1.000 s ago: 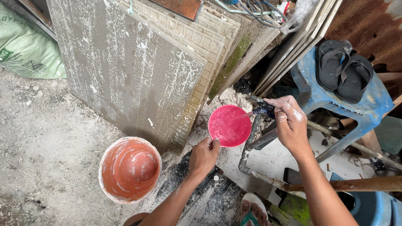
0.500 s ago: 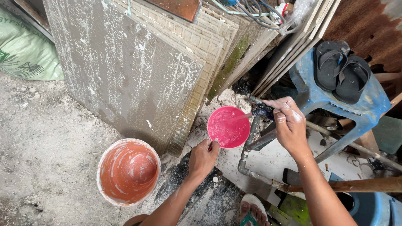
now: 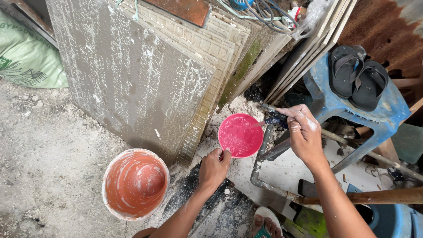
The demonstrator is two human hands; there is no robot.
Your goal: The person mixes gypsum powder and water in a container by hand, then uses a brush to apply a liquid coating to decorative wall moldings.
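Dusty concrete ground, tile slabs (image 3: pixel 132 83) leaning just ahead of my hands. Left hand (image 3: pixel 214 166) pinches the near rim of the pink bowl (image 3: pixel 240 135), fingers curled on it. Right hand (image 3: pixel 304 132) is clenched around the tap (image 3: pixel 274 118) at the bowl's right edge, water running in. Orange bucket (image 3: pixel 135 183) sits left of the left hand, apart. Blue stool (image 3: pixel 352 105) crowds the right; open ground is left.

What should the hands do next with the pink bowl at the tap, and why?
Probably hold the pink bowl steady under the tap a little longer. The left hand grips its near rim, the right hand is on the tap, and a thin stream runs into the bowl. It looks only partly filled, so closing the tap seems early.
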